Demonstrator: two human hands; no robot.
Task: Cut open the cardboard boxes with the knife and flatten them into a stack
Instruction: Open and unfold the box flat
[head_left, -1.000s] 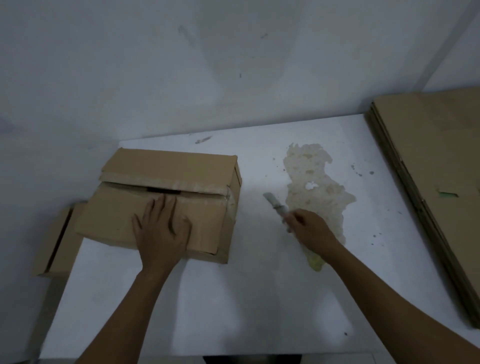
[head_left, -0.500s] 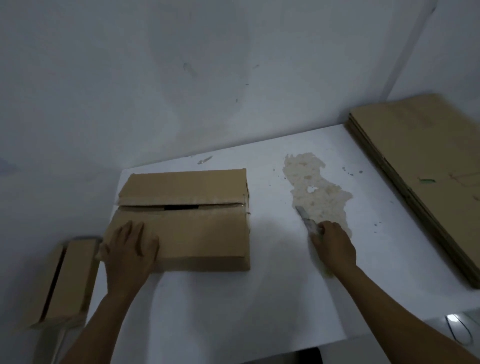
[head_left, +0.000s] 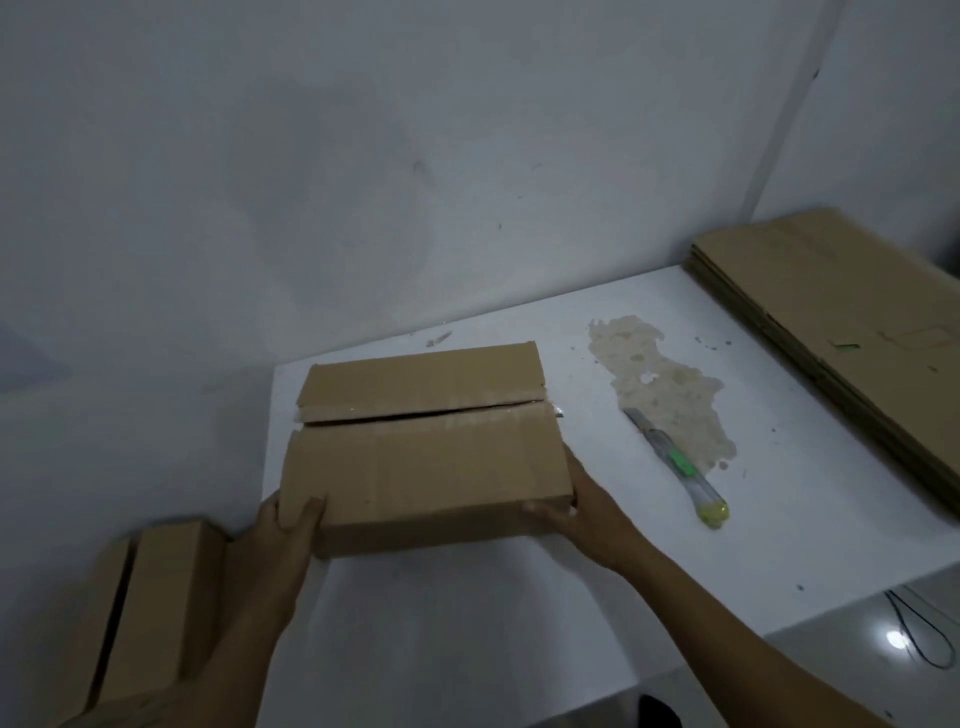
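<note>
- Gripping the cardboard box (head_left: 426, 457) at its two near corners: we are curling our left hand (head_left: 288, 525) round the left one, thumb on top, and our right hand (head_left: 576, 512) round the right one.
- The box is sitting toward the worktop's (head_left: 467, 649) far left corner, and its top seam is gaping, apparently slit.
- The knife (head_left: 675, 467) is lying loose toward the worktop's middle, blade out, apart from both hands.
- We are judging the box light, stiff along its folds, with walls that crush easily. We are favouring corner holds for turning it.
- The flattened stack (head_left: 841, 353) is lying along the right edge.
</note>
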